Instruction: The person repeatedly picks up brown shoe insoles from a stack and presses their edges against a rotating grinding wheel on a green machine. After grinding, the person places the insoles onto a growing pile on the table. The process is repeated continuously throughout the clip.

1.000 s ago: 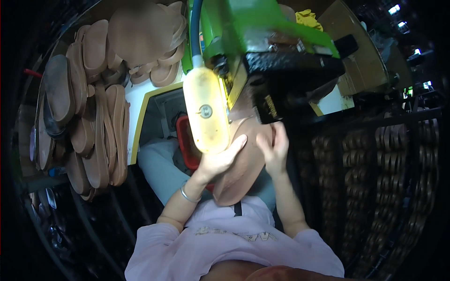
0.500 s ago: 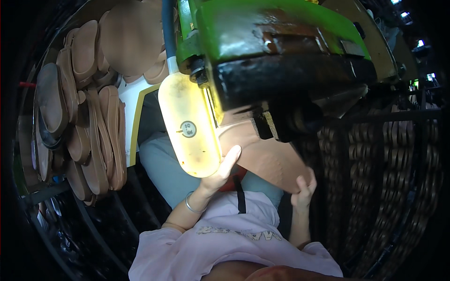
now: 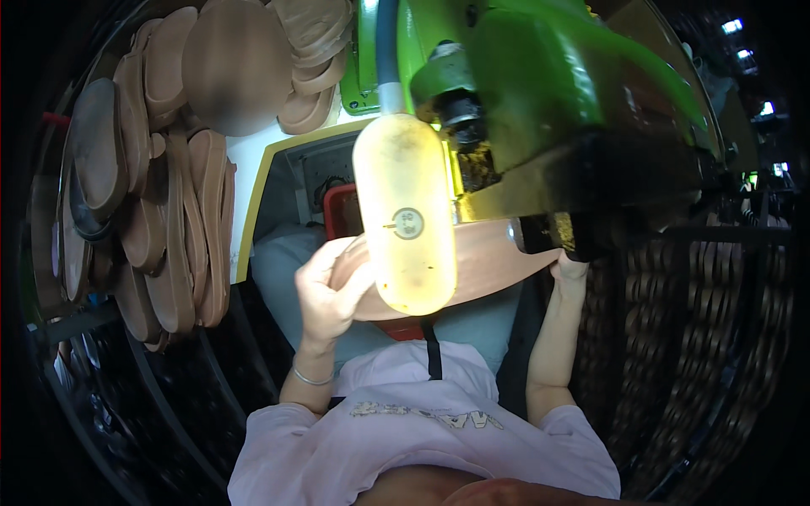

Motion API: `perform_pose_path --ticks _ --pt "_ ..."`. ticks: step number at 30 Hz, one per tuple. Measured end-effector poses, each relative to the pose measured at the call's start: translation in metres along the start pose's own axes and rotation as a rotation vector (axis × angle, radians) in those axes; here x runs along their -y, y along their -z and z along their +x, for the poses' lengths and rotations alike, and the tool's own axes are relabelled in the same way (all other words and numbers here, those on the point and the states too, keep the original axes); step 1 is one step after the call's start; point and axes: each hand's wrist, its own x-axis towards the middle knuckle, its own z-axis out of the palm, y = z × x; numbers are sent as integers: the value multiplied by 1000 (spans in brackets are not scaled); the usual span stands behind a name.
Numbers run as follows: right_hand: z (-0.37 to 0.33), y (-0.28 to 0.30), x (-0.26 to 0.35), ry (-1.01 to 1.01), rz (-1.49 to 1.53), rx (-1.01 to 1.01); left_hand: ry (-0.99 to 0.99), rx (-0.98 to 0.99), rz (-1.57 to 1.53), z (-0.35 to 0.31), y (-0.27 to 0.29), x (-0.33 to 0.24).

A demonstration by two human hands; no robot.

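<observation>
At lower centre, a pale lilac cotton shirt (image 3: 380, 455) is showing a line of dark-outlined printed lettering. Above it, a glowing yellow oblong lamp (image 3: 413, 274) is bearing a round grey disc with small markings, too blurred to read. Behind the lamp, a long, curved tan shoe sole (image 3: 489, 270) is spanning mid-frame, its long axis running left to right and rising slightly rightward; its broader end is pointing left, its narrowing end right. The left hand (image 3: 329, 295) is gripping the broad end, thumb across the near face; the right hand (image 3: 571, 266) is pinching the narrow end, fingers partly hidden by a bulky green and black machine (image 3: 574, 101) filling the upper right. Piled tan soles (image 3: 173, 253) are leaning at upper left.
</observation>
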Motion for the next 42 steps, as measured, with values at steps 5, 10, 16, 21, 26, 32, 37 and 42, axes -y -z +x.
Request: perform_pose_path --ticks 5,10,16,21,26,32,37,42 --pt "-10 -39 -4 21 -36 133 76 -42 15 -7 55 -6" --pt "-16 -76 4 210 -284 290 62 -108 68 -29 92 -9" --pt "-8 -47 17 156 -307 82 -39 -17 232 -34 59 12" --pt "12 27 17 68 -143 -106 -174 56 166 1 -30 21" --pt "15 38 48 -9 -110 -154 -231 135 146 18 -51 25" --pt "13 -3 46 36 -46 -42 -2 111 78 11 -19 9" --pt "-2 -19 21 -52 -19 -26 89 94 -66 12 19 -5" --pt "-19 -63 30 -116 -68 82 142 88 -13 13 66 -8"
